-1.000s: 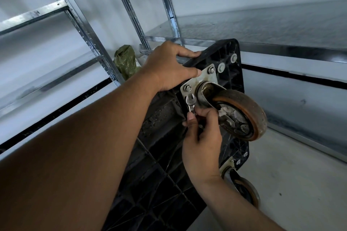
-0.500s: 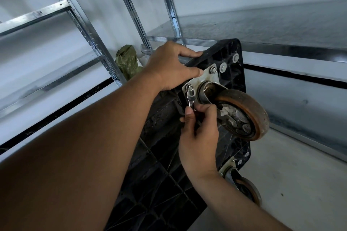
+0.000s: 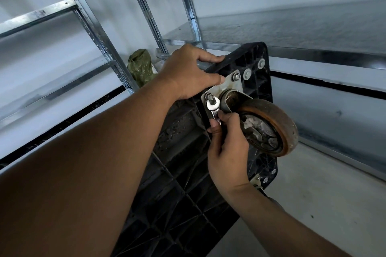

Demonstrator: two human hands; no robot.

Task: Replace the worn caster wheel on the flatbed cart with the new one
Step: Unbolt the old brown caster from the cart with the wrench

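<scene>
Unbolting stage: right hand (image 3: 226, 152) pinches the wrench (image 3: 213, 109) on a plate bolt (image 3: 209, 97); left hand (image 3: 188, 73) grips the cart (image 3: 183, 183) edge. Next move likely calls for a steady turn.

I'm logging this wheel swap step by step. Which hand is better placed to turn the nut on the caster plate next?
Right. The right hand holds the wrench, its head at a nut on a corner of the caster plate. The left hand grips the edge of the tipped cart, probably steadying it.
</scene>
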